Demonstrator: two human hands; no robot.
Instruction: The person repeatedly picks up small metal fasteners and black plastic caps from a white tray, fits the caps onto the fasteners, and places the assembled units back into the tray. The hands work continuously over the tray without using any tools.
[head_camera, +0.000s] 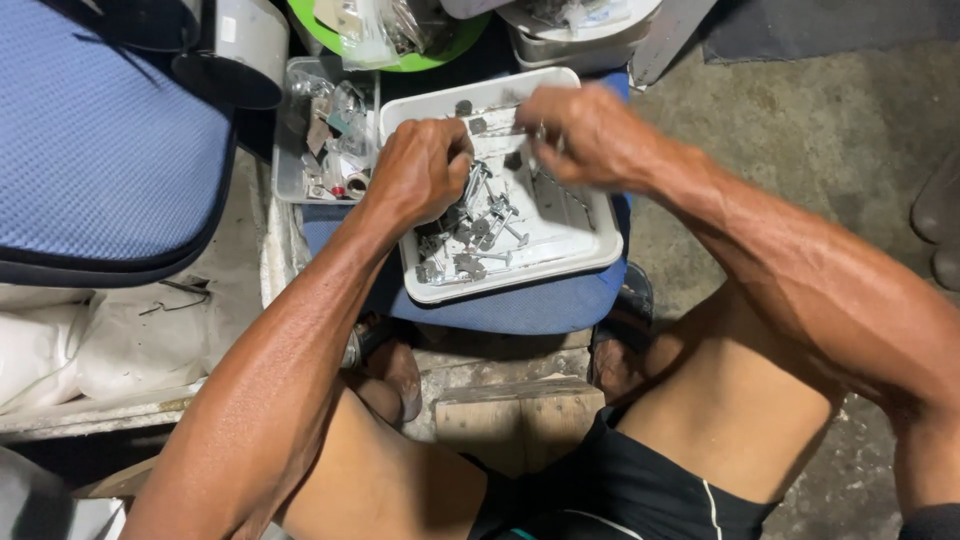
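Rough concrete flooring is seen under a low blue padded seat (520, 305), on which a white rectangular tray (585, 240) has been set within easy reach of both arms. Loose metal bolts and screws (478, 235) are heaped toward the tray's near left corner, so its right half is left bare. The left hand (420, 170) is held over that heap with its fingers curled inward, apparently gathered on some of the hardware, though what exactly is gripped cannot be told. The right hand (585, 130) is raised above the tray's far edge, fingers pinched together around something small and blurred. A clear plastic box of mixed parts (325, 135) is placed just beside the tray, and a blue chair cushion (100, 140) lies further left.
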